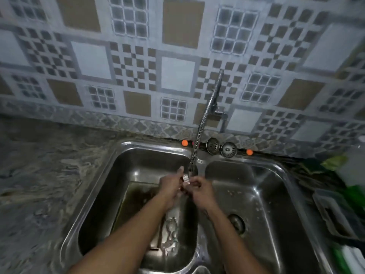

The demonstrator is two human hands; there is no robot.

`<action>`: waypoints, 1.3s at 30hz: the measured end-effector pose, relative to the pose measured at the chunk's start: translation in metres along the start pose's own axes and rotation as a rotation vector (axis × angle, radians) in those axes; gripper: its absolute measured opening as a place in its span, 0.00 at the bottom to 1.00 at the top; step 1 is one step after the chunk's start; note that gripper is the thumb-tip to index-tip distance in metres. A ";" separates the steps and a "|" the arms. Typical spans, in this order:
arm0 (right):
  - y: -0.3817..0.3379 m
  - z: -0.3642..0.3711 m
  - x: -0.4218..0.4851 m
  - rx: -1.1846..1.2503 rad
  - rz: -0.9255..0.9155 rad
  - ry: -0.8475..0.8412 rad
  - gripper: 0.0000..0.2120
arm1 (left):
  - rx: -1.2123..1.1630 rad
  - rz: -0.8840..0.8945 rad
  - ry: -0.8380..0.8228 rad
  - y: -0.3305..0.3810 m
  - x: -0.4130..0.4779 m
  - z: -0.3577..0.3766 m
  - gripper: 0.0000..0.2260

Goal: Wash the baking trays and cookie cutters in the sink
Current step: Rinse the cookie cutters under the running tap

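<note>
Head view, looking down on a double steel sink set in a mottled stone counter. Over the left basin, both hands brought together, just under the end of the flexible metal tap hose. Between them a small shiny cookie cutter, pinched from one side by the left hand and from the other by the right hand; too blurred for telling the shape. One finger of the left hand stretched upward beside the hose end.

Below the forearms, on the floor of the left basin, a dark baking tray lying flat, wet and brownish. Near its right edge something pale and foamy, not clear what.

In the right basin, a round drain and a few small crumbs. On the back rim, two metal strainer plugs side by side, between two small orange balls. At far right on the counter, a grey plastic rack. Behind everything, a wall of patterned tiles.
</note>
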State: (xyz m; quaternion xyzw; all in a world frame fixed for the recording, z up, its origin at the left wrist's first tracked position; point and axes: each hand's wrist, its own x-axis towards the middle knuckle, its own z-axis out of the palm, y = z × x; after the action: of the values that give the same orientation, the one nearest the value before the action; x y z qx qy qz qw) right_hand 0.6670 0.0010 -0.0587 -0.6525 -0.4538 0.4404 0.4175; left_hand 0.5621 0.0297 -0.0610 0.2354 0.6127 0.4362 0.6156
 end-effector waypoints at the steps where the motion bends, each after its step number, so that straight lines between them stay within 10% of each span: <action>1: 0.002 -0.003 0.002 -0.056 -0.051 -0.015 0.09 | -0.027 -0.017 -0.058 0.001 -0.003 0.002 0.13; 7: 0.009 -0.015 0.011 -0.264 -0.279 0.039 0.03 | -0.105 -0.168 -0.193 0.006 -0.002 0.008 0.05; 13: 0.004 -0.012 0.012 0.501 0.145 0.034 0.09 | -0.330 -0.240 -0.293 0.009 -0.002 0.005 0.06; 21: -0.006 -0.011 0.012 -0.204 -0.045 0.244 0.03 | 0.266 0.208 -0.098 0.001 -0.001 0.000 0.05; 28: 0.005 -0.005 0.013 -0.546 -0.326 -0.004 0.10 | 0.711 0.541 0.021 0.006 -0.001 0.000 0.11; 33: -0.005 -0.003 0.004 -0.159 -0.249 -0.028 0.09 | 0.884 0.571 0.122 0.009 0.007 -0.008 0.04; 39: -0.023 -0.007 -0.001 0.377 0.206 -0.172 0.05 | 0.527 0.494 -0.017 0.014 0.009 -0.003 0.10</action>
State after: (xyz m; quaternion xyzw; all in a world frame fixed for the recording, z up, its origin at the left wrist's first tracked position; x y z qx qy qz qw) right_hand 0.6682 0.0043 -0.0348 -0.5658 -0.3284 0.6116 0.4449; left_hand 0.5542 0.0433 -0.0541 0.5306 0.6237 0.3968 0.4149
